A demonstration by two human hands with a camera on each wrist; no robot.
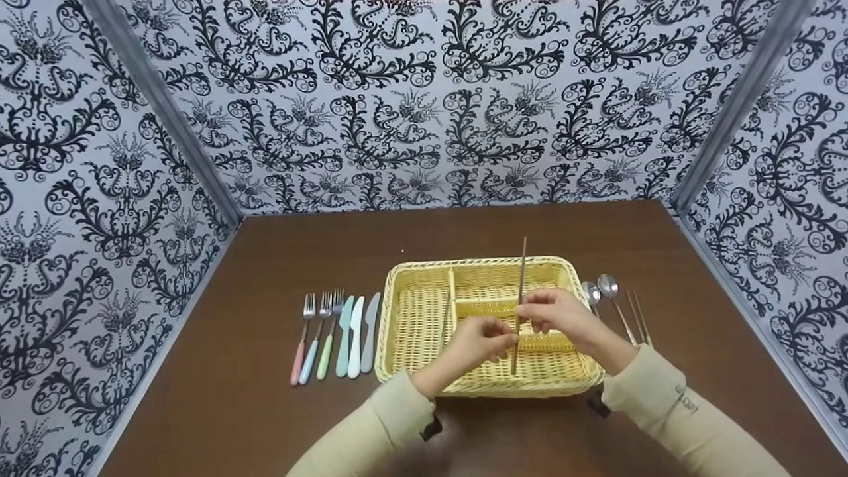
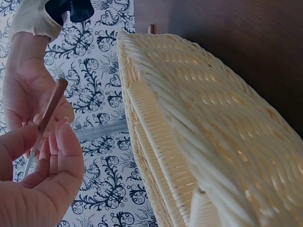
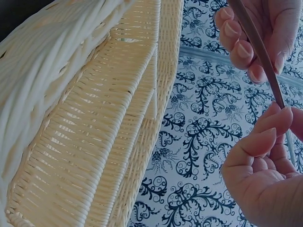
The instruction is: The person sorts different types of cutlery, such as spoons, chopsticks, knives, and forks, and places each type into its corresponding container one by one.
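Over the wicker basket [image 1: 424, 391], a thin chopstick [image 1: 521, 278] stands steeply tilted between both hands. Its brown section and paler metallic section show in the left wrist view. The left hand [image 1: 474, 344] pinches it near its lower end, fingers curled. Higher up, the right hand [image 1: 560, 315] holds it between thumb and fingertips. The right wrist view shows the right hand [image 3: 260, 175] pinching where brown meets silver, below the left hand [image 3: 262, 35]. A second slim stick [image 1: 445, 321] leans in the basket's left compartment beside the divider, partly behind the left hand.
Left of the basket lie several forks [image 1: 308, 338] with coloured handles and several knives [image 1: 356, 338]. On its right are metal spoons [image 1: 609, 291] and thin chopsticks [image 1: 639, 318], partly hidden by the right arm. Patterned walls [image 1: 411, 132] enclose the brown table [image 1: 298, 245].
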